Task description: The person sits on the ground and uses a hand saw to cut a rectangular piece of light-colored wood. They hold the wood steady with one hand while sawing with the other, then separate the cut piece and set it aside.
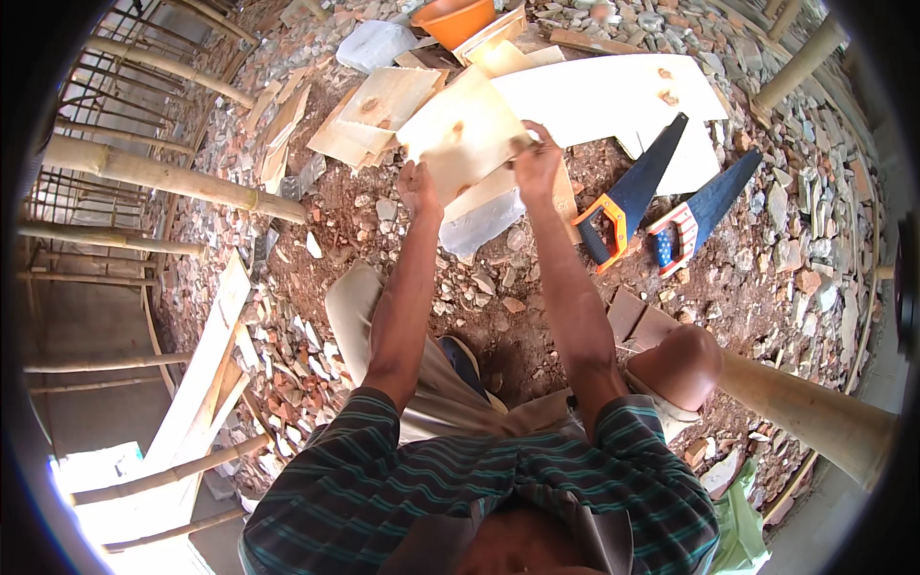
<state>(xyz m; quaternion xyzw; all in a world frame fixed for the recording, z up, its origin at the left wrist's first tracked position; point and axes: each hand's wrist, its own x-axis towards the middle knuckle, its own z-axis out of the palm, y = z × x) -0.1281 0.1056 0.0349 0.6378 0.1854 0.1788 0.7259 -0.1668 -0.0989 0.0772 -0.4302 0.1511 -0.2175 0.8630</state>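
A pale piece of wooden board [462,129] with a dark knot is held out in front of me. My left hand [419,187] is closed at its lower left corner. My right hand [537,163], slightly blurred, grips the right edge. Beneath it lie another strip of board and a whitish stone slab [479,228]. To the right of my right forearm a handsaw with an orange and black handle [613,222] rests on the ground. Beside it lies a second handsaw with a red, white and blue handle [677,238]. Both dark blades point away from me.
A long, brightly lit board [604,91] stretches to the far right. Cut boards [388,99] are stacked at the far left, near an orange basin [453,19]. Bamboo poles [172,177] stand left, and another pole [805,412] lies right. Broken brick and stone cover the ground.
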